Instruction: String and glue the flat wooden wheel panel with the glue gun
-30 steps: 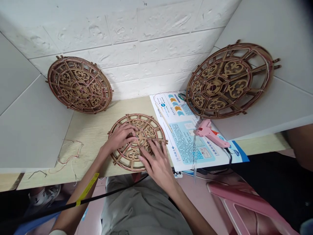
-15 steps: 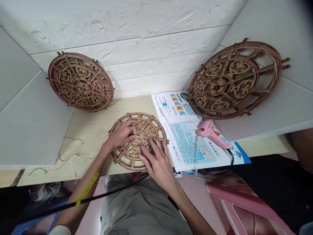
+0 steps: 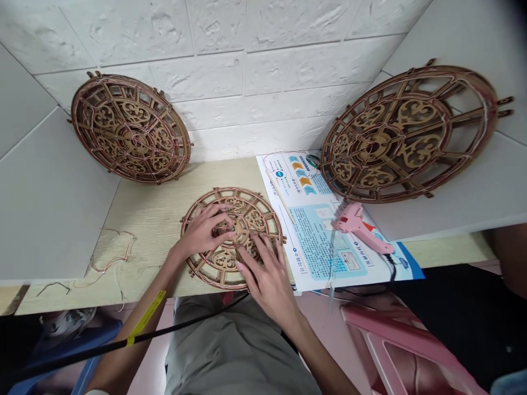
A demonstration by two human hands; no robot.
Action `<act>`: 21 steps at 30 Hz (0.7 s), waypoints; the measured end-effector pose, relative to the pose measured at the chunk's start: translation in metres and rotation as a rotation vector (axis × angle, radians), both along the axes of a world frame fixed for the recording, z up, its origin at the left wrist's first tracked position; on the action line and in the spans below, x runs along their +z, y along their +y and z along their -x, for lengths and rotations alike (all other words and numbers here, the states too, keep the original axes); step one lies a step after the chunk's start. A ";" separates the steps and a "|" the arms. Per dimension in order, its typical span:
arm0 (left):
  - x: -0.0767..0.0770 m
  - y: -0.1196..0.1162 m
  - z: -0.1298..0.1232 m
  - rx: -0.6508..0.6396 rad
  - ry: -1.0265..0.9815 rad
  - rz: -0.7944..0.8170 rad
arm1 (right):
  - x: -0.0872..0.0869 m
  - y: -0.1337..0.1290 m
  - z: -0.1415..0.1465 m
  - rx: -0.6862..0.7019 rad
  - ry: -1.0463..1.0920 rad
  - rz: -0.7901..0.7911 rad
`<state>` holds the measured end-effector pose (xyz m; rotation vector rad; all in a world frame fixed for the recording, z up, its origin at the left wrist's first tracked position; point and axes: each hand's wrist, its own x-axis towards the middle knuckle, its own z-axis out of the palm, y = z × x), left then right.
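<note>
Left hand (image 3: 203, 233) half-curled at hub, hold unclear; right hand (image 3: 267, 280) splayed open on fretted wooden wheel (image 3: 257, 216), seemingly pinning it flat. Wheel lay on desk (image 3: 144, 219) at 12 o'clock; glue gun (image 3: 356, 225) at 2, on instruction sheet (image 3: 313, 247), within easy reach.

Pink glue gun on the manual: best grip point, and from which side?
Grip the handle of the pink glue gun, coming from the near right. The gun lies flat on the manual, its handle slanting toward you, cord trailing off its end, so it wraps easily.
</note>
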<state>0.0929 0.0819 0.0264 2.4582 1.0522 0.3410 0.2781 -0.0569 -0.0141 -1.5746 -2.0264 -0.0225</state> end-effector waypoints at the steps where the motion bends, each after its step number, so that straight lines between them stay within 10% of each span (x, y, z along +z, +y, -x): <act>1: 0.000 0.000 0.000 -0.005 0.009 0.005 | 0.000 0.000 0.000 -0.002 -0.002 0.000; 21: 0.005 0.004 -0.004 0.010 0.015 0.070 | 0.000 -0.001 -0.004 0.048 0.048 -0.012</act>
